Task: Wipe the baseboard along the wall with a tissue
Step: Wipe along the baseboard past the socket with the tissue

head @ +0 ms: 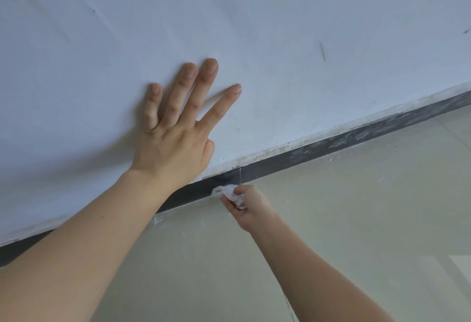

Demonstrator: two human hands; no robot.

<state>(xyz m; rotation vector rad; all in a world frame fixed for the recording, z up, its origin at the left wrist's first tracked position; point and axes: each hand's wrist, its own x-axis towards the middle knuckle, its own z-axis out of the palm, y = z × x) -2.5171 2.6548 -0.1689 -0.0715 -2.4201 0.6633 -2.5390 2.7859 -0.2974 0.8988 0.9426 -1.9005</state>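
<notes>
A dark grey baseboard [331, 144] runs diagonally from lower left to upper right at the foot of a white wall [280, 28]. My right hand [251, 207] grips a crumpled white tissue [229, 193] and holds it against the baseboard beside a vertical joint. To the right of the tissue the baseboard carries whitish dust streaks; to the left it looks darker and cleaner. My left hand [178, 128] lies flat on the wall above the baseboard with its fingers spread.
A pale beige tiled floor [356, 220] fills the lower right, with white specks of debris scattered along the baseboard. The wall bears a few dark scuff marks [323, 51]. A strip of rough white plaster edges the top of the baseboard.
</notes>
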